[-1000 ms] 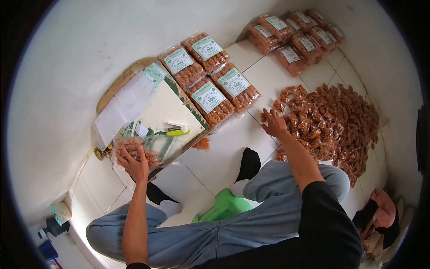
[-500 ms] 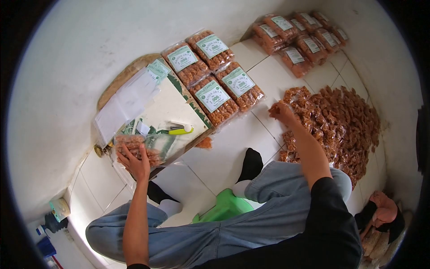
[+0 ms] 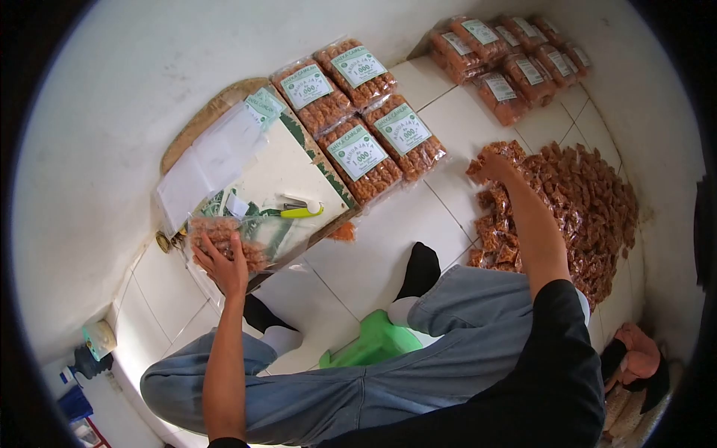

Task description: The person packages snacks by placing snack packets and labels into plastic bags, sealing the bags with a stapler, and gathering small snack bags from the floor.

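My left hand (image 3: 222, 263) lies with fingers spread on a clear plastic bag (image 3: 258, 254) of reddish-brown snack packets, pressing it against the low table (image 3: 299, 183). My right hand (image 3: 493, 167) is down at the upper left edge of a big heap of small snack packets (image 3: 575, 216) on the floor. Its fingertips are among the packets, so I cannot see whether they grip one. Beside the bag on the table lie a yellow-green stapler (image 3: 301, 211) and a stack of clear plastic bags (image 3: 205, 160).
Several filled bags with green-and-white labels (image 3: 358, 153) stand at the table's far right side. More labelled bags (image 3: 523, 71) are piled by the back wall. Green labels (image 3: 264, 107) lie at the table's back. A green stool (image 3: 373, 340) is beneath me.
My right hand has moved right, from beside the heap onto its upper left packets. My left hand stays on the bag. The view has shifted slightly.
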Tool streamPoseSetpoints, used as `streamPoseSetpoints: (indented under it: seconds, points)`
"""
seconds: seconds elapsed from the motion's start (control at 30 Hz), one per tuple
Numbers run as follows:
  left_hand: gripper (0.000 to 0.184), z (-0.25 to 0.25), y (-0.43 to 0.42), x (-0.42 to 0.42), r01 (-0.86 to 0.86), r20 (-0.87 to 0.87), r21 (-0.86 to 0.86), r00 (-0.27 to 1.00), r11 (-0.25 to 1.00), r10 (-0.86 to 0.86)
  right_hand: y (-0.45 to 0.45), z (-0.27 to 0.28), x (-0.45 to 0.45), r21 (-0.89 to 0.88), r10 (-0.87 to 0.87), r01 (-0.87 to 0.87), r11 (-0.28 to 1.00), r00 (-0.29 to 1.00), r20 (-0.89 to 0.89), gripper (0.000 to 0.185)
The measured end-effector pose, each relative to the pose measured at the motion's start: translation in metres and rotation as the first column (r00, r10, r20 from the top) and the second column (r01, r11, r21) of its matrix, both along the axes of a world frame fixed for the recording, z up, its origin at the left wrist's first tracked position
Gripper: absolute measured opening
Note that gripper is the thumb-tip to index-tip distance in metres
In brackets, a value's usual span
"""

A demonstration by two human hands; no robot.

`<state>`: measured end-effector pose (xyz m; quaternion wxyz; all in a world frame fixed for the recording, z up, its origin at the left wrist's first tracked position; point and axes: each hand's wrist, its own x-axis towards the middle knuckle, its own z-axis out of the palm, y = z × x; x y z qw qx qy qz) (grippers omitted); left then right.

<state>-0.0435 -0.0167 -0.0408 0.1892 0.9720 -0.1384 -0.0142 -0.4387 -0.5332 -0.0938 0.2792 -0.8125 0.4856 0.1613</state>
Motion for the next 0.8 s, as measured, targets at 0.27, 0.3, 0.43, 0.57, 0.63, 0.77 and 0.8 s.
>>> streamPoseSetpoints:
  seconds: [0.27, 0.3, 0.43, 0.57, 0.63, 0.77, 0.8]
  points:
    - [0.089, 0.000, 0.000, 0.001, 0.000, -0.002, -0.001, 1.000, 1.000, 0.000, -0.027, -0.040, -0.005, -0.026, 0.166, -0.174, 0.984, 0.967, -0.193, 0.044]
    - [0.089, 0.002, -0.001, 0.000, -0.003, -0.007, 0.008, 1.000, 1.000, 0.003, -0.026, -0.032, -0.005, 0.221, -0.209, 0.220, 0.950, 0.975, -0.073, 0.038]
    - [0.089, 0.003, -0.001, -0.001, -0.003, -0.015, 0.000, 1.000, 1.000, 0.003, -0.004, -0.004, -0.005, 0.712, -0.936, 0.668, 0.218, 0.350, -0.041, 0.031]
    - [0.089, 0.003, -0.002, -0.001, 0.009, 0.009, -0.019, 1.000, 1.000, -0.009, 0.039, -0.008, 0.011, 0.778, -0.958, 0.558, -0.288, -0.175, -0.229, 0.028]
    - [0.088, 0.004, -0.002, -0.002, 0.002, 0.000, -0.019, 1.000, 1.000, -0.002, 0.065, -0.004, 0.024, 0.757, -0.987, 0.635, -0.154, -0.127, -0.095, 0.026]
    - [0.088, 0.008, -0.003, -0.004, -0.006, -0.021, -0.016, 1.000, 1.000, 0.006, 0.090, -0.028, 0.035, 0.438, -0.962, 0.868, 0.233, 0.142, 0.232, 0.028]
    - [0.088, 0.010, -0.005, -0.005, -0.008, -0.030, -0.018, 1.000, 1.000, 0.008, 0.080, -0.053, 0.029, 0.441, -0.962, 0.866, 0.235, 0.141, 0.234, 0.028]
